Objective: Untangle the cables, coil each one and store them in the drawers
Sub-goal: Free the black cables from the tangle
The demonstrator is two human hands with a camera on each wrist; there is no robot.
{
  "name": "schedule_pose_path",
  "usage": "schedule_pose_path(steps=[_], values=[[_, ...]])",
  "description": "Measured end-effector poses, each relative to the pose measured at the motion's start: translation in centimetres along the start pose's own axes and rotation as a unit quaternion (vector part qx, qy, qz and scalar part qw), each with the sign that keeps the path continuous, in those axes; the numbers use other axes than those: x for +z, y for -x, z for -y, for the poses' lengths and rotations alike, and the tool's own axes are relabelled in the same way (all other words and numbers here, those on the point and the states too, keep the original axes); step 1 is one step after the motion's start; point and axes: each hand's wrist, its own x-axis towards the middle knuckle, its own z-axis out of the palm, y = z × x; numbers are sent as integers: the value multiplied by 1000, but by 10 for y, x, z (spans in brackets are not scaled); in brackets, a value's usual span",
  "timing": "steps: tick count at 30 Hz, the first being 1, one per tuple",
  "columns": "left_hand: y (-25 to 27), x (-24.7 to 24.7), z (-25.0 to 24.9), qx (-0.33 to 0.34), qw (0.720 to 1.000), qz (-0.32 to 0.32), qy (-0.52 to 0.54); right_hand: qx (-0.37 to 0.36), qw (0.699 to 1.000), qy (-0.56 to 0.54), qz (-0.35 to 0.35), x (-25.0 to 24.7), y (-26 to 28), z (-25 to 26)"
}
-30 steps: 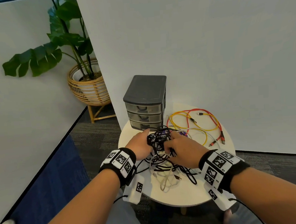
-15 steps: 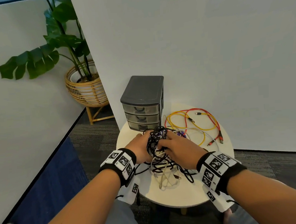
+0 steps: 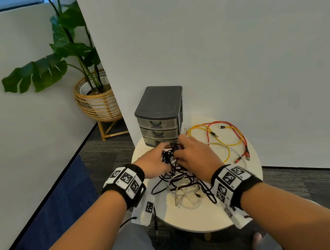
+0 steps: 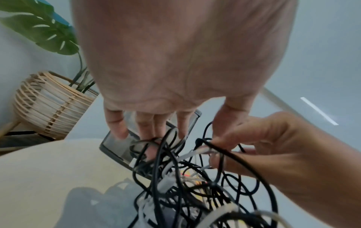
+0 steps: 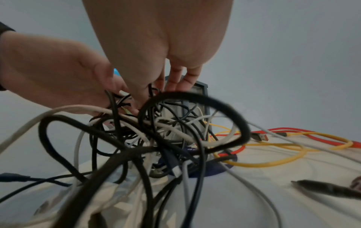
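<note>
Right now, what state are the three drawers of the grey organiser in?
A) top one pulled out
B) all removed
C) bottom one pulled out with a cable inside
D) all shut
D: in the head view all three fronts of the drawer unit sit flush with its frame.

Your tangle of black and white cables [image 3: 180, 174] sits before the closed grey drawers [image 3: 158, 125]; red and yellow cables [image 3: 227, 138] lie apparently loose, right.

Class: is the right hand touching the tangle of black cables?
Touching. The left wrist view shows the right hand pinching a strand of the tangle of black cables.
</note>
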Motion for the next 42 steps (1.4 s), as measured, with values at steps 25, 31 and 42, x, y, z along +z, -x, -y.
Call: schedule_pose_path(steps=[25, 31, 42], values=[[10, 12, -19, 54, 984, -169, -20, -1, 986, 139, -90, -8, 9, -14], [7, 14, -21, 43, 981, -187, -5, 134, 984, 72, -95, -16, 15, -18], [16, 5, -33, 51, 986, -155, 42, 67, 976, -178, -106, -40, 1, -8]])
